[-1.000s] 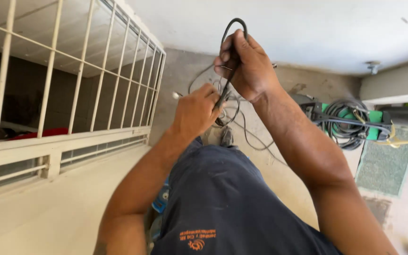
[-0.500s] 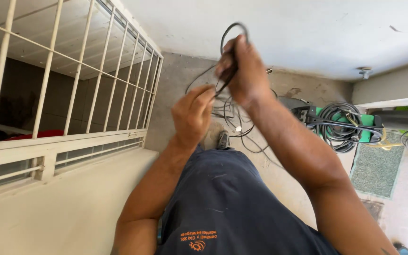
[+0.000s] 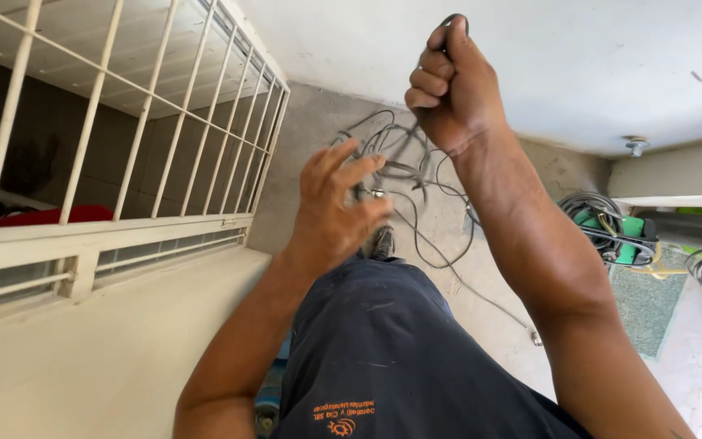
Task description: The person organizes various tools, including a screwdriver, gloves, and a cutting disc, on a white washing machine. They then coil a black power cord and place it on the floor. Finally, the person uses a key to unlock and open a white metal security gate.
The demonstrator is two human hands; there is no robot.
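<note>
White wall point(image 3: 530, 57) and concrete floor point(image 3: 481, 268) fill the space beyond the fingers; white barred railing point(image 3: 164, 138) runs off to the left of them. Person standing, dark trousers point(image 3: 383, 349) directly under both hands.

Right hand point(image 3: 448, 85) raised high, fingers curled tight into a fist, clamped on the top of a dark cable point(image 3: 424, 175). Looks like it's held up so the slack hangs free below the knuckles. Loops dangle in a loose tangle beneath the fist, one strand trailing down to the floor and ending in a small metal connector point(image 3: 536, 337).

Left hand point(image 3: 339, 207) lower, fingers spread and slightly bent, tips just beside the hanging loops. Can't tell if they actually touch; nothing pinched as far as visible. A small metal fitting point(image 3: 375, 193) shows right at its fingertips.

Far right of the fist, well apart: coiled cables with green wrap point(image 3: 603, 228) on a green mat point(image 3: 639, 293).
</note>
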